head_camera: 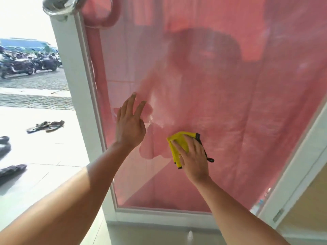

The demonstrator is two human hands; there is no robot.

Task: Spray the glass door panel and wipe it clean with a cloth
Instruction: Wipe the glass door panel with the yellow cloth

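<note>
Glass door panel (230,112) is in front of us, filling most of the view, and both our hands lie on it. Our right hand (192,156) presses the folded yellow cloth (178,140) flat against the lower middle of the pane. Its fingers are straight and laid over the fabric rather than curled round it. The cloth's dark edging and a small loop stick out to the right of the hand. Just to the left and a little higher, our left hand (130,124) rests palm-down on the bare glass with its fingers straight and slightly spread, holding nothing. Between and above the two hands we see a pale, hazy smear (156,110) on the pane. A pink curtain (265,50) hangs behind the glass. A white frame (74,76) borders the panel, with a chrome handle (60,6) at its top left. Beyond the frame, sandals (47,125) lie on the bright tiled floor, and parked motorcycles (26,65) stand further off.
</note>
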